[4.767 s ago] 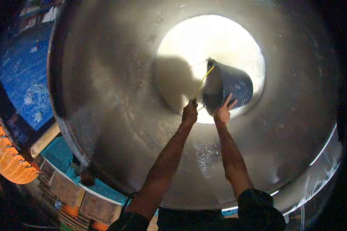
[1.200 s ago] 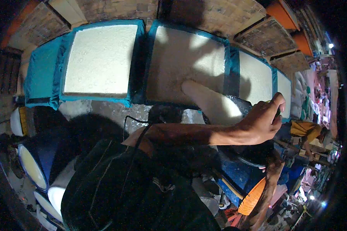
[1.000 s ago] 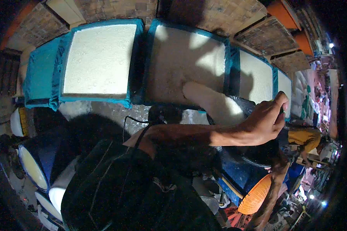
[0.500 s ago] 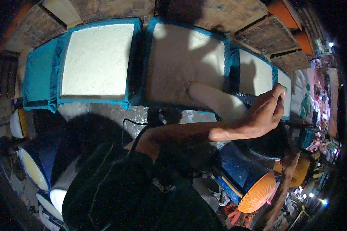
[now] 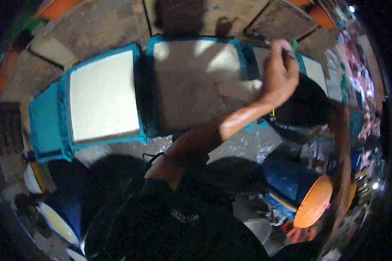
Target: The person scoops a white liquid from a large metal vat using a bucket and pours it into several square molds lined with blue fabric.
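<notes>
A black bucket [image 5: 307,102] is held tilted at the right, its mouth toward the middle tray. From it pale liquid [image 5: 241,89] runs into the cloth-lined tray [image 5: 178,93], which lies mostly in shadow. My left hand [image 5: 283,71] is closed at the bucket's upper edge, with a small green piece showing at its fingertips; the exact hold is partly hidden. Along the far right my right forearm [image 5: 344,148] reaches up to the bucket's side. The right hand itself is hidden there. Left of the middle tray, another tray is filled with a smooth white mass [image 5: 102,95].
A teal cloth-covered form [image 5: 50,119] ends the row at left; another white-filled tray [image 5: 313,71] stands at right. Wooden boards [image 5: 117,26] lie behind. Nearer me are a blue drum [image 5: 287,176], an orange basket [image 5: 313,202] and a container of pale liquid [image 5: 59,224].
My left hand and the bucket have moved up and left in view, away from me over the trays. The pale stream looks shorter. The whole view has shifted and blurred.
</notes>
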The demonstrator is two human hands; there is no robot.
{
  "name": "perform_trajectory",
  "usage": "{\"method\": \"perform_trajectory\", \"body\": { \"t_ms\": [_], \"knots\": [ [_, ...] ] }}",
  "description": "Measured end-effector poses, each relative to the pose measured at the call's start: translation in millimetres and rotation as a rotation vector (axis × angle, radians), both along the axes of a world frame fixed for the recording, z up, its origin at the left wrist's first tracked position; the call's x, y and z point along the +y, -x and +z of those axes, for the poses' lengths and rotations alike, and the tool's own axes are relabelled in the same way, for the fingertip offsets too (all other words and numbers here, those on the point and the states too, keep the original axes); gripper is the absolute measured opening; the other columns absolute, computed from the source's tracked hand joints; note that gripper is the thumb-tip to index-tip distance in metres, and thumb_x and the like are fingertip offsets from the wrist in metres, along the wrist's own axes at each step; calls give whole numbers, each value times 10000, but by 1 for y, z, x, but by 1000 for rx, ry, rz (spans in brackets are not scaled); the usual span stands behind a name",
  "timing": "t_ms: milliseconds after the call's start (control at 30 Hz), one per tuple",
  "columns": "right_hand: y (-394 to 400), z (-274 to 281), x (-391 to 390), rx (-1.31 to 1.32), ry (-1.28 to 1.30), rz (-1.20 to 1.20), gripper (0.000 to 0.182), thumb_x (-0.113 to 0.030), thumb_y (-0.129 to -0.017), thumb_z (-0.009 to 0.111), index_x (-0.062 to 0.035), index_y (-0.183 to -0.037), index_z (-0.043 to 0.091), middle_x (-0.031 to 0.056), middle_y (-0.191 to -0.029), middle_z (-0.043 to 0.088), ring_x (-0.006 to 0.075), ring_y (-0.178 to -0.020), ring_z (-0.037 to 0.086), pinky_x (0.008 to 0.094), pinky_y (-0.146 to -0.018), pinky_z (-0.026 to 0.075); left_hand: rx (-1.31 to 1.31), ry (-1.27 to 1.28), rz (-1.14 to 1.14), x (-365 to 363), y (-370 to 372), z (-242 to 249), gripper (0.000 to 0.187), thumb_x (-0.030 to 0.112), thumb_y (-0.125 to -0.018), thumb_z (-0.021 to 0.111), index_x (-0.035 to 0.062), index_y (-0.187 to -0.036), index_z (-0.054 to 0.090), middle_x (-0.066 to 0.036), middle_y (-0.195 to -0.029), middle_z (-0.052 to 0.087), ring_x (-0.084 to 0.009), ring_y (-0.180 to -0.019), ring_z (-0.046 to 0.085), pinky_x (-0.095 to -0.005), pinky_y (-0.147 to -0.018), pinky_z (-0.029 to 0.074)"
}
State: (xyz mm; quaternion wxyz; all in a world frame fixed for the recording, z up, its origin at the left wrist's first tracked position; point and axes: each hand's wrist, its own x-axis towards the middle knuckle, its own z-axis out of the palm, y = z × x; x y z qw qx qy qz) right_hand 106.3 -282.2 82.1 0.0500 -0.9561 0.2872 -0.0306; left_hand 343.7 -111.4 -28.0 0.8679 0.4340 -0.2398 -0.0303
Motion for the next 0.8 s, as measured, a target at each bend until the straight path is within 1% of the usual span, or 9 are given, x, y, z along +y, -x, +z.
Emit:
{"method": "perform_trajectory", "body": {
  "t_ms": [200, 333, 433, 467, 533, 600, 633, 733, 800],
  "knots": [
    [-65, -12, 16, -169, 7, -67, 314, -37, -824, 556, -5, -1110, 681, 176, -936, 717, 263, -905, 696, 387, -791, 541, 120, 161, -200, -13, -53, -26, 183, 14, -884, 496, 40, -1058, 446, -61, -775, 517, -167, -708, 526, -318, -664, 454],
    [-100, -28, -30, -84, 421, 56, 274, -18, -795, 581, -10, -1047, 687, 215, -917, 684, 358, -928, 670, 437, -830, 521, -74, -80, -23, -43, -96, -71, 137, 73, -921, 461, 42, -1054, 447, -86, -822, 546, -158, -750, 499, -316, -784, 419],
    [-128, -33, -29, -323, 516, 284, 199, -37, -788, 597, -22, -967, 682, 234, -837, 655, 385, -875, 666, 459, -793, 527, -111, -40, 29, -61, -122, -95, 144, 130, -950, 444, 40, -1061, 457, -85, -821, 567, -158, -751, 495, -328, -809, 414],
    [-133, -33, -26, -326, 516, 267, 199, -37, -788, 597, -22, -967, 682, 234, -837, 655, 385, -875, 666, 459, -793, 527, -112, 3, 38, -66, -129, -101, 156, 150, -958, 442, 39, -1066, 461, -82, -813, 573, -159, -747, 497, -334, -807, 416],
    [-157, -25, -4, -64, 223, -173, 265, -225, -774, 666, 31, -723, 617, 227, -653, 563, 371, -636, 609, 463, -587, 494, 295, 325, -341, -70, -148, -109, 162, 161, -955, 465, 25, -1042, 481, -77, -804, 593, -175, -710, 517, -343, -780, 429],
    [-178, -23, 8, -79, 191, -238, 242, -210, -772, 661, 27, -739, 621, 228, -688, 579, 375, -659, 616, 467, -592, 494, -207, -287, 251, -51, -149, -104, 162, 180, -949, 525, 32, -1015, 513, -75, -853, 596, -193, -700, 544, -348, -724, 453],
    [-185, -21, 13, -92, 161, -295, 220, -194, -769, 657, 23, -756, 625, 229, -723, 595, 380, -682, 622, 472, -596, 494, -45, -189, 119, -46, -154, -102, 178, 189, -938, 561, 42, -1030, 519, -75, -885, 589, -185, -702, 551, -337, -680, 458],
    [-189, -12, 29, -75, 339, -21, 215, -190, -772, 663, 22, -786, 628, 225, -777, 608, 382, -717, 625, 469, -607, 500, -623, -353, 793, -36, -147, -114, 268, 272, -949, 589, 90, -1131, 515, -51, -965, 575, -141, -749, 569, -311, -590, 466],
    [-196, -26, 15, -123, 416, 68, 216, -191, -778, 665, 19, -815, 630, 221, -785, 611, 382, -720, 626, 464, -610, 506, 162, 210, 90, -33, -144, -132, 303, 345, -981, 538, 118, -1178, 504, -36, -1002, 569, -119, -766, 559, -296, -578, 469]
  ]
}}
